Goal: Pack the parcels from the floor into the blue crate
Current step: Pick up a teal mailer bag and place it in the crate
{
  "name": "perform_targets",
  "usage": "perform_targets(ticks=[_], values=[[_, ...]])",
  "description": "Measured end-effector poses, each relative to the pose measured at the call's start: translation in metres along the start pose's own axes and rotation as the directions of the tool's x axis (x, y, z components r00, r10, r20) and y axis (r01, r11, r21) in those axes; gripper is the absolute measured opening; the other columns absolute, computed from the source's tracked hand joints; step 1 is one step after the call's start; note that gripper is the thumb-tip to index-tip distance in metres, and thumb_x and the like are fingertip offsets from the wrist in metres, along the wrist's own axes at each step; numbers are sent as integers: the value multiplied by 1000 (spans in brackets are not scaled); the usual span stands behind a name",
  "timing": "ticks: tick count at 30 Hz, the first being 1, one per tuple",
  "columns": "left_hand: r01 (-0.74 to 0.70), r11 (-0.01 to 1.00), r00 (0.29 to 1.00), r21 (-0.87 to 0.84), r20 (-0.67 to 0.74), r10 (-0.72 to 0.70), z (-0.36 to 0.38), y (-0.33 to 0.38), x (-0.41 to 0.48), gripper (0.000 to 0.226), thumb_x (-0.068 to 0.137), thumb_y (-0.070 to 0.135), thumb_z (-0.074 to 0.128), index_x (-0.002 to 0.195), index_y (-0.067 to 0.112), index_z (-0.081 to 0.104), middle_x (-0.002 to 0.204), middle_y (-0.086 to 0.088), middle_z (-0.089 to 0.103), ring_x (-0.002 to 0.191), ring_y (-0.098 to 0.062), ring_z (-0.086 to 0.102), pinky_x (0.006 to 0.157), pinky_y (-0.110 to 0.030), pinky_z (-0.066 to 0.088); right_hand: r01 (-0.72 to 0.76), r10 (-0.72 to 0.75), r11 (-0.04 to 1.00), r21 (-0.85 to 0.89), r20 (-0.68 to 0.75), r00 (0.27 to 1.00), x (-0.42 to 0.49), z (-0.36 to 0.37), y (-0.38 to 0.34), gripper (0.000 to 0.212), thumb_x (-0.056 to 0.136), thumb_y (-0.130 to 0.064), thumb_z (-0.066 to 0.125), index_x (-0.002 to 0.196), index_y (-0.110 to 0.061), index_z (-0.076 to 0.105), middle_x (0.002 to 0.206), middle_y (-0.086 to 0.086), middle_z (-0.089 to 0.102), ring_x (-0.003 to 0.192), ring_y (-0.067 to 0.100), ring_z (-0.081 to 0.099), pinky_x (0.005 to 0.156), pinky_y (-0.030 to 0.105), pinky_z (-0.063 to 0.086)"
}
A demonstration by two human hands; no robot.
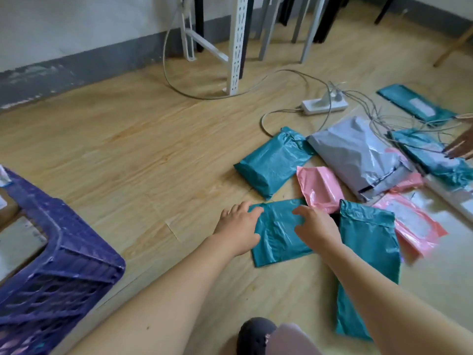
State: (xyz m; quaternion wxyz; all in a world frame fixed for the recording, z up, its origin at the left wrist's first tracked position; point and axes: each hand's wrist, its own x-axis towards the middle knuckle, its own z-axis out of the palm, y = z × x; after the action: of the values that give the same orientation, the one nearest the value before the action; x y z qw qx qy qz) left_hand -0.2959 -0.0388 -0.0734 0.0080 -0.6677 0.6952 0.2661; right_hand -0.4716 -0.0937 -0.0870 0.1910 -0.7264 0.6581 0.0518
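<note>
While both hands sit on the small teal parcel (279,234), it lies flat on the floor (128,149), near centre, not lifted. Left hand (238,226) lies over its left edge, fingers loosely spread, nothing closed round the bag. Right hand (316,228) is on its right side with fingers bent and tips on the film; can't tell if it has pinched any.

Step in hand, my read: pickup of this parcel, just starting.

Left on the floor:
- long teal parcel (368,252), just right of the one in hand
- pink parcel (320,188), just beyond it
- fat teal parcel (273,162), farther, left of the pile
- grey parcel (358,155), with cables (378,119) draped over its far end
- labelled pink parcel (414,226), right
- two more teal parcels at the far right, one (435,157) also under the cables, one (417,103) beyond them

Blue crate (64,265) stands near left, well apart from the pile. Some flat boxes or packets (18,242) show inside; count unclear.

Judgement: early to mid, with at least eight parcels to move. Cables from the power strip (325,106) could snag the far ones.
</note>
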Motion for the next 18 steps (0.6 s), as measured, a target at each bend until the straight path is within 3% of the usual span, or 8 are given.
perform_targets(ticks=[5,11,15,18], values=[[-80,997,994,22,73,78,25,35,12,62,90,26,51,146,25,25,153,-6,19,140,-24,25,113,-40,22,-61,110,966,-252,183,977,-17,20,58,36,82,-10,48,115,-19,58,127,1,56,116,24,55,85,29,46],[-103,994,986,44,137,96,43,39,23,59,91,28,51,145,24,27,154,-6,19,139,-26,26,114,-41,23,59,143,896,-440,412,900,-26,48,86,38,91,-13,37,125,-17,54,130,5,49,120,25,53,92,32,45],[-71,996,986,52,153,62,42,28,25,58,91,27,50,145,23,29,154,-6,18,139,-26,26,114,-40,25,43,198,887,-460,461,865,-27,50,94,41,92,-13,35,129,-16,53,133,7,48,125,25,50,97,34,44],[-50,997,986,59,160,40,41,20,25,58,91,28,50,145,23,29,155,-6,16,140,-25,24,114,-40,24,-25,209,900,-434,381,900,-25,45,90,38,92,-12,40,124,-18,58,130,2,56,122,23,53,95,30,45]])
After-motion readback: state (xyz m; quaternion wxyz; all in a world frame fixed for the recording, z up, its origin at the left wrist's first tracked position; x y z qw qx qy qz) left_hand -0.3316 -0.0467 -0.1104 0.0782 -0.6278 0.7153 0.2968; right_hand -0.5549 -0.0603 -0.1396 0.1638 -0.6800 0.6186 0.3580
